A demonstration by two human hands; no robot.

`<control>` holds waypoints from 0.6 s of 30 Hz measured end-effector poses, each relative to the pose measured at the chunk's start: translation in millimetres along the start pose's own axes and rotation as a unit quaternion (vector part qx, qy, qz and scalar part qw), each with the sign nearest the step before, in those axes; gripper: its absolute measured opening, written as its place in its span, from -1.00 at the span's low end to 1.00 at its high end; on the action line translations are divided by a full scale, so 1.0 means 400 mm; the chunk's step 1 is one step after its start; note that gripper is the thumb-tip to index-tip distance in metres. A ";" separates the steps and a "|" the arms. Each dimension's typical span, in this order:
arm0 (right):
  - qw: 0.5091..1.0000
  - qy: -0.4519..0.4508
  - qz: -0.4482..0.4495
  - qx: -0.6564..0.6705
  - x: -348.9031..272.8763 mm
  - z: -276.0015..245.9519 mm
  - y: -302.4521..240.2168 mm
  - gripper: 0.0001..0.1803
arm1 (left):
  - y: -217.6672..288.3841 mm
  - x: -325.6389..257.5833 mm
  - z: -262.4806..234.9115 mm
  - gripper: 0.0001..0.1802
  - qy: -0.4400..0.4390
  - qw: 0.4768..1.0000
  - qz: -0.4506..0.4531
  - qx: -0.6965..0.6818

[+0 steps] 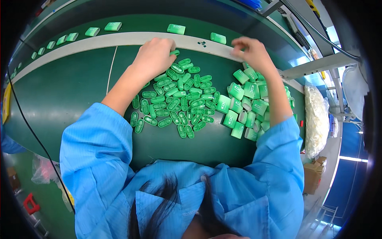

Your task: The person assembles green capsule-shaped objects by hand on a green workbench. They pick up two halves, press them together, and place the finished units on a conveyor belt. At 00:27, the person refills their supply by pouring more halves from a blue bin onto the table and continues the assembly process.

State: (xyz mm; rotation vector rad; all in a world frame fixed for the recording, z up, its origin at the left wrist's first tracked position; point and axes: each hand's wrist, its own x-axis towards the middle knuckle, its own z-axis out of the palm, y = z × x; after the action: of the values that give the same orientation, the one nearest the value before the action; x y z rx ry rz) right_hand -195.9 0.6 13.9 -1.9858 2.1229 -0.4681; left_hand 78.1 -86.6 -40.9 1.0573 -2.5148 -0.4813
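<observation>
My left hand (156, 57) is closed at the far edge of the green tabletop, with a small green oval cap (175, 52) at its fingertips. Just below it spreads a loose pile of similar oval caps (173, 104), many showing their hollow side. My right hand (254, 53) is raised over the pale strip, fingers bent and apart, with nothing visible in them. Beneath my right forearm is a heap of green-and-white box-like shells (236, 91), some with an open end showing. One green-and-white piece (218, 38) lies just left of my right fingertips.
Beyond the pale strip (123, 38), several green-and-white pieces (113, 26) sit in a row on a green belt. Tiny dark bits (202, 44) lie on the strip. A filled clear plastic bag (315, 119) stands at the right, below a metal arm (318, 65). A black cable (32, 137) hangs at left.
</observation>
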 end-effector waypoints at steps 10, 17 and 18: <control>1.000 -0.004 -0.005 0.018 -0.222 0.012 -0.093 -0.71 | 0.101 -0.010 -0.001 -0.62 -0.170 0.777 -0.043 -0.605; 0.998 0.038 0.007 0.050 -0.174 0.032 -0.147 -0.73 | 0.070 -0.008 0.029 -0.66 -0.159 0.749 -0.093 -0.637; 0.998 0.027 0.016 0.047 -0.180 0.040 -0.139 -0.73 | 0.071 -0.005 0.032 -0.66 -0.162 0.747 -0.096 -0.638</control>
State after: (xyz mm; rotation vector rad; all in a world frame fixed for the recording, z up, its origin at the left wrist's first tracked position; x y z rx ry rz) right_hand -132.6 68.1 13.7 -1.9047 2.1197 -0.6119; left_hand 56.5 -64.2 -40.0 0.6098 -1.5290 -2.1472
